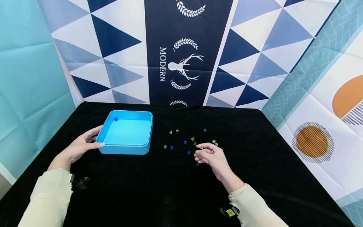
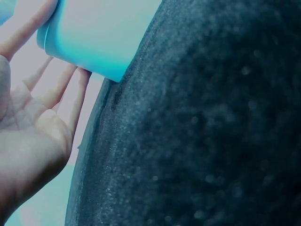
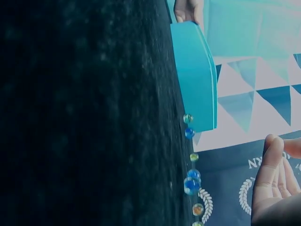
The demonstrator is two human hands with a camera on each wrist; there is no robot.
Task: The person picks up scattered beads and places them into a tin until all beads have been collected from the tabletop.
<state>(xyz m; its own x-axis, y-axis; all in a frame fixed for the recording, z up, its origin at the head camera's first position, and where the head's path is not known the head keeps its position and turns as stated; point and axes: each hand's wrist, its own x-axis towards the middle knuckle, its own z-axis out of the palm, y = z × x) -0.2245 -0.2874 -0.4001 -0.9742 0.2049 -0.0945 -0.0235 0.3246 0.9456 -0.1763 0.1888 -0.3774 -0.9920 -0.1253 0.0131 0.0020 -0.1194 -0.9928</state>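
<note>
A dozen or so marbles [image 1: 185,142] dot the tabletop [image 1: 141,189] beside the box [image 1: 124,150]!
Left hand [image 1: 79,146] grips the box, one blue marble [image 1: 116,119] inside; right hand [image 1: 212,159] hovers by the rest, fingers narrow, holding one or not, I can't tell.

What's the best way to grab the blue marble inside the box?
Probably pinch the blue marble by its round sides, from straight above: the box is open on top, while its walls crowd the marble near the back left corner.
</note>
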